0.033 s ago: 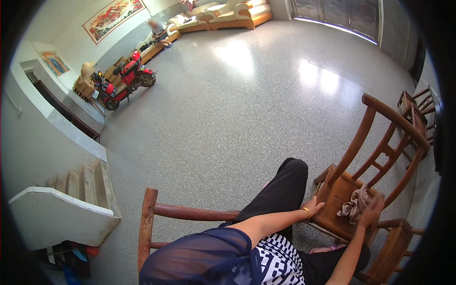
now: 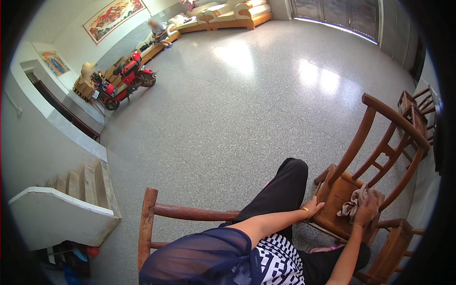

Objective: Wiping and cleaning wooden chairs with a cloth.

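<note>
A brown wooden chair (image 2: 341, 192) with a curved slatted back stands at my right, its seat facing up. My left hand (image 2: 313, 208), with a gold bangle at the wrist, grips the near left edge of that seat. On the seat lies a crumpled greyish-beige cloth (image 2: 352, 205). My right hand (image 2: 367, 209) presses down on the cloth with its fingers curled into it, near the foot of the chair back. Part of the cloth is hidden beneath that hand.
A wooden armrest (image 2: 194, 212) runs at my left. Another wooden seat (image 2: 396, 244) stands close at right, with more wooden chairs (image 2: 415, 114) beyond. Farther off are a red scooter (image 2: 126, 80), a seated person (image 2: 159, 32), sofas (image 2: 237, 14) and stairs (image 2: 80, 183).
My right hand has shifted slightly left on the seat, and the cloth has bunched up under it. My left hand stays at the seat edge.
</note>
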